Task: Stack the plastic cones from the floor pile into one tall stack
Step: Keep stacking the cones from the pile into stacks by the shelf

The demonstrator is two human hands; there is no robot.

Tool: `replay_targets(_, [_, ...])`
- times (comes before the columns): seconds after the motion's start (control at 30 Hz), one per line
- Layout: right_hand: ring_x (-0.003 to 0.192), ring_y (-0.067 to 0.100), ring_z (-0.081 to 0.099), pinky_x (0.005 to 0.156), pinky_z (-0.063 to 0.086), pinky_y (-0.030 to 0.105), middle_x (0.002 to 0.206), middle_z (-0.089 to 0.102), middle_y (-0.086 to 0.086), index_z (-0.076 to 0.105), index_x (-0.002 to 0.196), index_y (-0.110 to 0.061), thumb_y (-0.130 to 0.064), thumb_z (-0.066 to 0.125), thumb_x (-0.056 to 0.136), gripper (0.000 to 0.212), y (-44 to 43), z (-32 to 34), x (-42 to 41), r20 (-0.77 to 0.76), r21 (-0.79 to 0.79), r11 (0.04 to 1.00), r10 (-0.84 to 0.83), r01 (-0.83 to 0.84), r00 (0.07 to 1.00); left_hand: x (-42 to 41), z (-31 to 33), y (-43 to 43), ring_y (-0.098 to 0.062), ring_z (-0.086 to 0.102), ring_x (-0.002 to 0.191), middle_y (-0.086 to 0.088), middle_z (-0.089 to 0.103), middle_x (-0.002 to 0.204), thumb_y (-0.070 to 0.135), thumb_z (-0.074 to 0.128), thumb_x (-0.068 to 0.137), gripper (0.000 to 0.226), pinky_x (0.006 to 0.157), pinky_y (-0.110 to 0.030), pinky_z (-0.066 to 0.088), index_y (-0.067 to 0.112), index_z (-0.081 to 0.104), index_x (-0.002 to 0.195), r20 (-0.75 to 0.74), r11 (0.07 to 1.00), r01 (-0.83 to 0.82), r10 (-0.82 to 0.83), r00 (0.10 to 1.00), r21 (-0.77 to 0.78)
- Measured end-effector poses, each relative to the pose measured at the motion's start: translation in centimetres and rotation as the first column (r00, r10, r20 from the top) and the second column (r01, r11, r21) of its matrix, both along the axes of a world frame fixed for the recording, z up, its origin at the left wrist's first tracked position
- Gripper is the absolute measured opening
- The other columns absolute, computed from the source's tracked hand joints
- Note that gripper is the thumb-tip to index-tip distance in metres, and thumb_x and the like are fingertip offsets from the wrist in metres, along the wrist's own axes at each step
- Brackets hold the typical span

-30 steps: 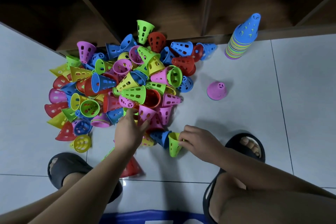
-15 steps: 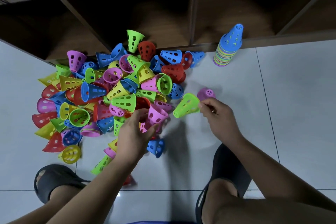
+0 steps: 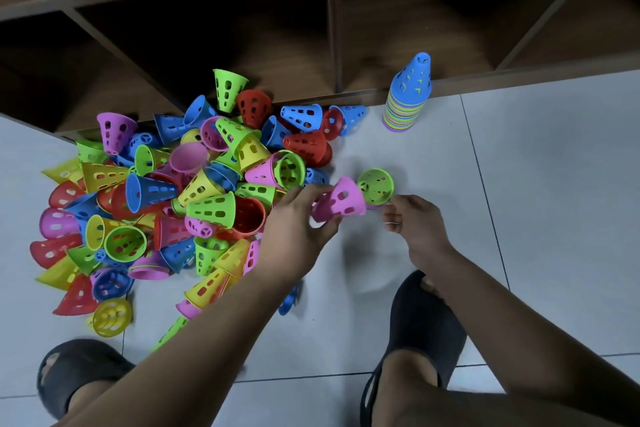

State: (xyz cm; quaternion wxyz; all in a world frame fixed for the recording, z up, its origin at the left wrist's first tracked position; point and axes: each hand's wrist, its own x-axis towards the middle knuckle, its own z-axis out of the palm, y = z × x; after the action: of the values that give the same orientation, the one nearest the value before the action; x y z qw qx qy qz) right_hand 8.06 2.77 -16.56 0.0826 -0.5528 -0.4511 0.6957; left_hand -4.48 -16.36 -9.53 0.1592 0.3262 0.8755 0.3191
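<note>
Head view: left hand [image 3: 298,222] grips pink cone [image 3: 343,201].

The pile [image 3: 194,191] of mixed-colour perforated cones lay on the floor. The blue-topped stack [image 3: 408,97] stood upright to its right. A pink cone [image 3: 341,199] and a green cone [image 3: 375,185] were tilted just beside the pile.

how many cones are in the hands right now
2: a pink cone gripped by the left hand, a green cone pinched by the right hand. Others may be hidden.
</note>
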Motion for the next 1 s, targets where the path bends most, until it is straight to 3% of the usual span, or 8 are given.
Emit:
replay_targets(0.13, [0.073, 0.025, 0.065, 0.063, 0.054, 0.032, 0.086, 0.073, 0.019, 0.066, 0.099, -0.003, -0.016, 0.063, 0.101, 0.013, -1.0, -0.1, 1.0, 0.031, -0.063, 0.998, -0.010, 0.012, 0.999, 0.3, -0.7, 3.1, -0.008, 0.054, 0.081, 0.003, 0.063, 0.109, 0.025, 0.085, 0.085, 0.044, 0.073, -0.017, 0.041, 0.027, 0.071, 0.127, -0.037, 1.000, 0.022, -0.022, 0.999, 0.013])
replay_targets(0.2, [0.075, 0.024, 0.067, 0.064, 0.056, 0.032, 0.091, 0.075, 0.021, 0.067, 0.101, -0.002, -0.017, 0.063, 0.100, 0.015, -1.6, -0.1, 1.7, 0.055, -0.071, 0.997, 0.023, -0.019, 0.998, 0.4, -1.3, 4.3, -0.013, 0.057, 0.083, -0.001, 0.062, 0.114, 0.021, 0.084, 0.084, 0.045, 0.076, -0.017, 0.044, 0.025, 0.072, 0.127, -0.025, 0.999, 0.036, -0.035, 0.999, 0.024])
replay_targets(0.33, [0.075, 0.020, 0.072, 0.064, 0.058, 0.032, 0.092, 0.079, 0.013, 0.069, 0.103, -0.003, -0.015, 0.061, 0.099, 0.016, -2.9, -0.2, 2.6, 0.113, -0.035, 0.985, 0.173, -0.170, 0.978, 0.4, -2.0, 5.3, -0.016, 0.063, 0.084, 0.000, 0.059, 0.114, 0.015, 0.083, 0.081, 0.049, 0.077, -0.032, 0.057, 0.023, 0.071, 0.128, 0.000, 0.997, 0.075, -0.075, 0.997, 0.029])
replay_targets(0.47, [0.069, 0.020, 0.069, 0.063, 0.055, 0.036, 0.081, 0.077, 0.006, 0.069, 0.096, -0.006, -0.015, 0.062, 0.097, 0.011, -4.6, -0.4, 2.5, 0.150, 0.036, 0.933, 0.349, -0.358, 0.925, 0.6, -2.0, 2.9, -0.012, 0.063, 0.083, 0.001, 0.061, 0.124, 0.019, 0.085, 0.085, 0.051, 0.074, -0.026, 0.053, 0.023, 0.066, 0.132, 0.004, 0.999, 0.052, -0.052, 0.999, -0.006])
replay_targets(0.57, [0.062, 0.016, 0.063, 0.056, 0.050, 0.032, 0.076, 0.074, 0.005, 0.067, 0.090, -0.010, -0.015, 0.064, 0.095, 0.008, -6.5, -0.4, 2.0, 0.141, 0.084, 0.857, 0.494, -0.508, 0.858, 0.5, -1.8, -1.7, -0.007, 0.061, 0.091, 0.006, 0.062, 0.122, 0.024, 0.085, 0.088, 0.049, 0.079, -0.024, 0.054, 0.025, 0.065, 0.132, 0.012, 0.997, 0.013, -0.012, 1.000, -0.076])
replay_targets(0.67, [0.058, 0.013, 0.061, 0.054, 0.047, 0.028, 0.077, 0.075, 0.006, 0.066, 0.088, -0.011, -0.017, 0.069, 0.094, 0.009, -8.7, -0.6, 1.7, 0.109, 0.080, 0.760, 0.637, -0.645, 0.764, 0.3, -1.7, -7.5, -0.012, 0.065, 0.095, 0.007, 0.063, 0.120, 0.027, 0.086, 0.086, 0.051, 0.079, -0.033, 0.060, 0.025, 0.065, 0.132, 0.014, 0.985, -0.024, 0.027, 1.000, -0.169])
replay_targets(0.87, [0.066, 0.009, 0.067, 0.062, 0.051, 0.028, 0.079, 0.072, -0.006, 0.068, 0.086, -0.026, -0.049, 0.082, 0.081, 0.028, -12.7, -0.9, 1.0, 0.205, 0.118, 0.450, 0.861, -0.885, 0.465, 0.9, -1.1, -17.3, -0.012, 0.064, 0.091, 0.009, 0.065, 0.119, 0.030, 0.086, 0.087, 0.045, 0.072, -0.030, 0.053, 0.024, 0.067, 0.127, -0.010, 0.924, -0.181, 0.189, 0.982, -0.337])
replay_targets(1.0, [0.058, 0.009, 0.067, 0.066, 0.060, 0.038, 0.075, 0.074, -0.003, 0.068, 0.088, -0.020, -0.047, 0.087, 0.077, 0.035, -15.1, -1.0, 0.3, 0.173, 0.100, 0.405, 0.892, -0.909, 0.417, 1.1, -1.7, -22.5, -0.018, 0.063, 0.092, 0.007, 0.063, 0.110, 0.035, 0.091, 0.082, 0.048, 0.071, -0.035, 0.051, 0.025, 0.066, 0.121, -0.021, 0.865, -0.285, 0.303, 0.953, -0.412])
